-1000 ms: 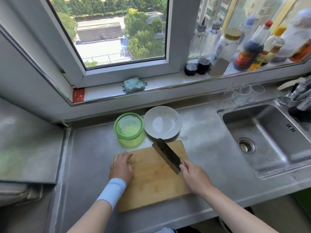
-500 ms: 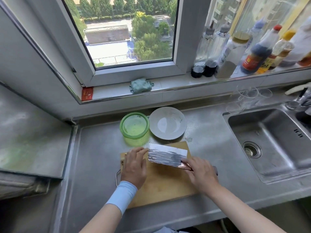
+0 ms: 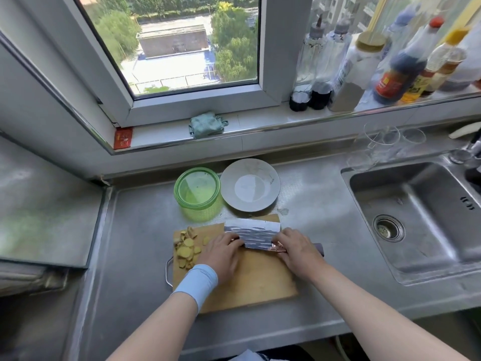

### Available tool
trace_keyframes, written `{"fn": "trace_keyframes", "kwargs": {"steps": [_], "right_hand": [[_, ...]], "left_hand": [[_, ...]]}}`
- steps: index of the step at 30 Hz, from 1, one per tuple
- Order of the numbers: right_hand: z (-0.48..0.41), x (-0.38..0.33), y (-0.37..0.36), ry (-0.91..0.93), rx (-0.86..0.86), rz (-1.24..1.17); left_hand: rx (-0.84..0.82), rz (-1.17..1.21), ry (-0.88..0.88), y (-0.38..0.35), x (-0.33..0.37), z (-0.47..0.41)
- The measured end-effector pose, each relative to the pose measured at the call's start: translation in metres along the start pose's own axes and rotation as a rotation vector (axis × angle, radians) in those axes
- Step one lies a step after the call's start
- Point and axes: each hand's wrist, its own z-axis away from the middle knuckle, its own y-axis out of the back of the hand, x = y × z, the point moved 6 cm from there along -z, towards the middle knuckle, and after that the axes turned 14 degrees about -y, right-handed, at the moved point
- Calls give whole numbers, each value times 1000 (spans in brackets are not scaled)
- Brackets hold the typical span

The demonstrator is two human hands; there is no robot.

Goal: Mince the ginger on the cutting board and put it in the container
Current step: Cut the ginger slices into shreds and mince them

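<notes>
Your right hand [image 3: 296,247] grips the cleaver [image 3: 253,234], its blade flat-side up over the cutting board [image 3: 255,282]. Your left hand [image 3: 223,252] rests palm-down, fingers relaxed against the blade. The ginger slices [image 3: 187,250] lie just beside it at nine o'clock, with the container [image 3: 197,191] at twelve.

On the steel counter [image 3: 135,243], a wooden cutting board [image 3: 260,280] carries a cleaver [image 3: 253,231] laid flat (broad side up). The left hand [image 3: 221,252] rests its fingers [image 3: 233,242] on the blade's left end, and the right hand [image 3: 296,247] grips the handle. Sliced ginger [image 3: 186,250] lies at the board's left end. Behind the board, a green container [image 3: 197,192] stands just beside a grey plate [image 3: 250,188].
</notes>
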Motion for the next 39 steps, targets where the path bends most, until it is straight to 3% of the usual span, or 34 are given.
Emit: {"fn": "trace_keyframes", "kwargs": {"steps": [6, 11, 15, 20, 26, 31, 39], "right_hand": [[0, -11, 14, -2, 80, 89], [-7, -76, 23, 183, 134, 42], [-13, -135, 7, 241, 17, 12], [-22, -173, -33, 126, -176, 30], [-34, -195, -61, -40, -176, 61], [-50, -219, -66, -34, -121, 67], [-58, -236, -73, -29, -113, 126]], "left_hand": [[113, 44, 21, 9, 2, -1], [304, 92, 106, 27, -14, 19], [339, 149, 304, 34, -59, 56], [299, 253, 482, 37, -112, 103], [173, 280, 428, 25, -133, 110], [341, 216, 353, 23, -133, 109], [339, 347, 217, 8, -137, 105]]}}
